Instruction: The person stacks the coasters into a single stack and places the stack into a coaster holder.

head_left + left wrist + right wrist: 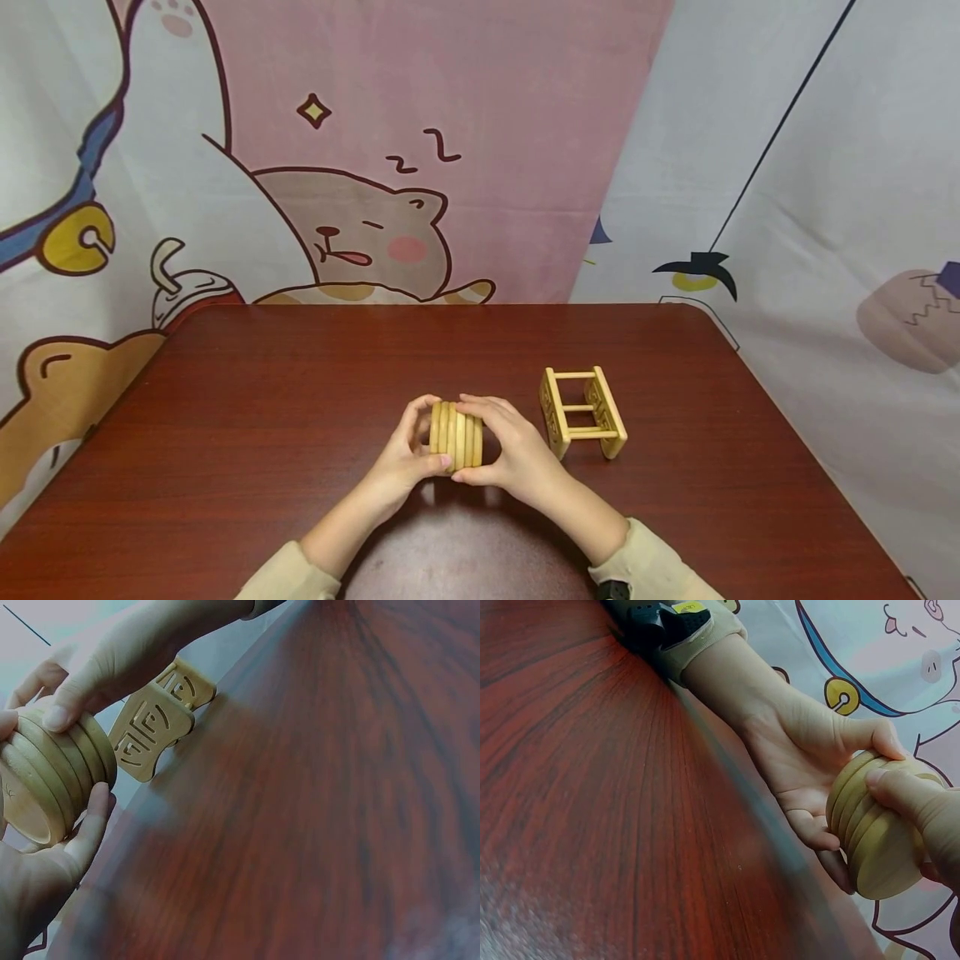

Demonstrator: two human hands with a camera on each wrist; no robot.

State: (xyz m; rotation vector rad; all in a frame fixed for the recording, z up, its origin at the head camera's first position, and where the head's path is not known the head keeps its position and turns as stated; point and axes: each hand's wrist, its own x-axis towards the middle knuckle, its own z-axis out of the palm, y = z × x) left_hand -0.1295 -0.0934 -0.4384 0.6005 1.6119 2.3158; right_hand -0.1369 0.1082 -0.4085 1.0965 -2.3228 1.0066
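Both hands hold a stack of round wooden coasters (457, 436) on edge, above the near middle of the table. My left hand (401, 467) grips it from the left, fingers over the top edge and thumb at the near edge. From the other side my right hand (521, 454) grips the same stack, its fingertips on the upper rims and its thumb low in front. In the left wrist view the outermost coaster (26, 806) shows a recessed face with a raised rim. Right of the hands stands a wooden coaster rack (555, 412), with cut-out side panels joined by rods.
The dark red wooden table (337, 358) reaches back to a cartoon-printed cloth (525, 150) that hangs behind it and at the sides. A dark band (613, 590) sits at the right sleeve cuff.
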